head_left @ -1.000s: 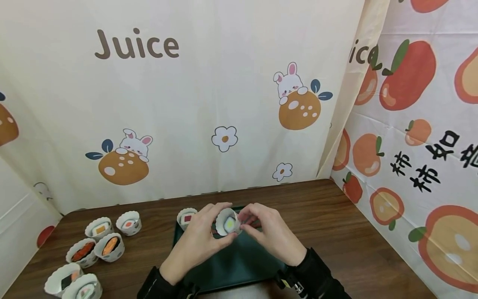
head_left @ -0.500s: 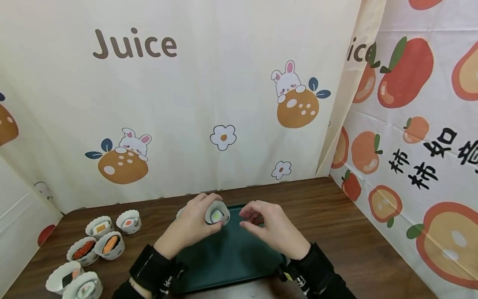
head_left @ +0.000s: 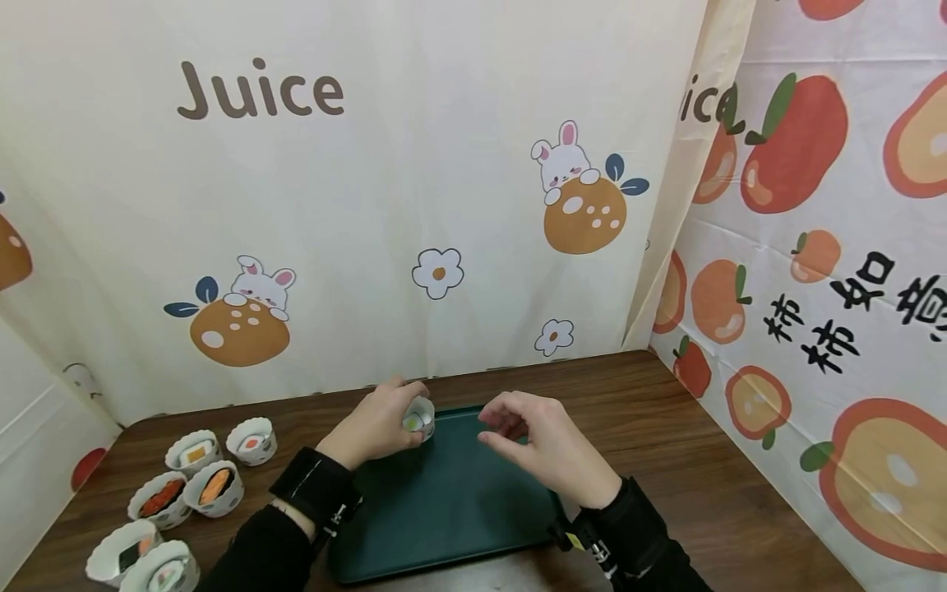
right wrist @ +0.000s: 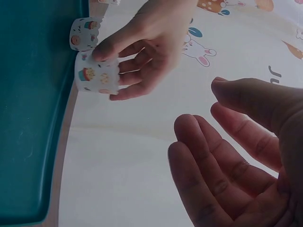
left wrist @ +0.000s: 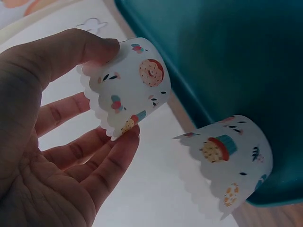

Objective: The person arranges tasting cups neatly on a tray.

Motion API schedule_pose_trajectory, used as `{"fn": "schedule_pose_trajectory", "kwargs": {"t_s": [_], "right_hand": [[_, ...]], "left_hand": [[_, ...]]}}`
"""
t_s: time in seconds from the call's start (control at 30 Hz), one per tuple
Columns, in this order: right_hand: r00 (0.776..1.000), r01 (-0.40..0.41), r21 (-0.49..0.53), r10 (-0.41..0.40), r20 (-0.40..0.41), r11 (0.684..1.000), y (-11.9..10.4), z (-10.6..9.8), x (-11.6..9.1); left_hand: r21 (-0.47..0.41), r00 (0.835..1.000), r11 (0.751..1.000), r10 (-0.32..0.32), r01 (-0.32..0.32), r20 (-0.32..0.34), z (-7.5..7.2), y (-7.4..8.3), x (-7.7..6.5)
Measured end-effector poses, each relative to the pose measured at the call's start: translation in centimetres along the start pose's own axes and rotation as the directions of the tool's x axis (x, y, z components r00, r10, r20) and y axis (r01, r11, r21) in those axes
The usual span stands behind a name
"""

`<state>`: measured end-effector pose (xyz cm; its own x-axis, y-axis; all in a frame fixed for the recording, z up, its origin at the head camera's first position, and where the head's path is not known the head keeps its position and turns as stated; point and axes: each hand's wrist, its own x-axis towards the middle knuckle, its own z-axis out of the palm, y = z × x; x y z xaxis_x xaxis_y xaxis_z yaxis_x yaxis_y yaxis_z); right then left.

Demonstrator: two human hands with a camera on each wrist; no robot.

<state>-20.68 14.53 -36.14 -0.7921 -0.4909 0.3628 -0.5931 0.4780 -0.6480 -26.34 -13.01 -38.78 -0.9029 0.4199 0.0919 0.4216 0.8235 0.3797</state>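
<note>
"Far left first?"

"Six white paper cups [head_left: 225, 506] in a bunch on the wooden table [head_left: 703, 460]. Little sushi bits [head_left: 214, 487] inside, with red, orange and yellow tops on some."

"Next along, the left hand [head_left: 370, 423]?"

"Right of that bunch, at the back left of the tray [head_left: 451, 510]. Holding one small patterned cup [left wrist: 128, 90]. Pinching it with the thumb [left wrist: 102, 49] on one side and the fingers [left wrist: 111, 165] on the other, with just the cup in between."

"And inside that cup?"

"A small white bit with a pale green middle [head_left: 413, 422]. Touching the tray or a little above it? Can't tell."

"Close by?"

"Another cup [left wrist: 236, 161], just beside the held one, at the tray's edge. Easy to see from the left wrist, but behind the left hand from the head."

"Then the tray?"

"Dark green, flat on the table."

"And the right hand [head_left: 551, 444]?"

"Over on the tray's right, well apart from the held cup. Gently bent fingers [right wrist: 187, 179], thumb far away from them, and only air in that big gap."

"Last, far right?"

"A hanging cloth [head_left: 769, 238] with big orange and red fruit printed on it."
</note>
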Motion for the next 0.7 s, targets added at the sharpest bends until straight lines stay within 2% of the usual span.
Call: {"fn": "schedule_pose_trajectory", "kwargs": {"t_s": [0.13,0.47,0.7], "right_hand": [[1.000,0.003,-0.012,-0.004,-0.001,1.000,-0.1,0.0,0.0],[1.000,-0.009,-0.034,0.009,-0.006,0.999,0.0,0.1,0.0],[1.000,-0.006,-0.035,0.006,-0.005,0.999,0.1,0.0,0.0]], "left_hand": [[0.013,0.999,1.000,-0.028,0.027,0.035,0.5,-0.4,0.5],[0.068,0.991,0.997,-0.036,0.027,0.131,1.4,-1.0,0.8],[0.087,0.993,0.996,-0.019,0.009,0.116,1.7,-1.3,1.0]]}}
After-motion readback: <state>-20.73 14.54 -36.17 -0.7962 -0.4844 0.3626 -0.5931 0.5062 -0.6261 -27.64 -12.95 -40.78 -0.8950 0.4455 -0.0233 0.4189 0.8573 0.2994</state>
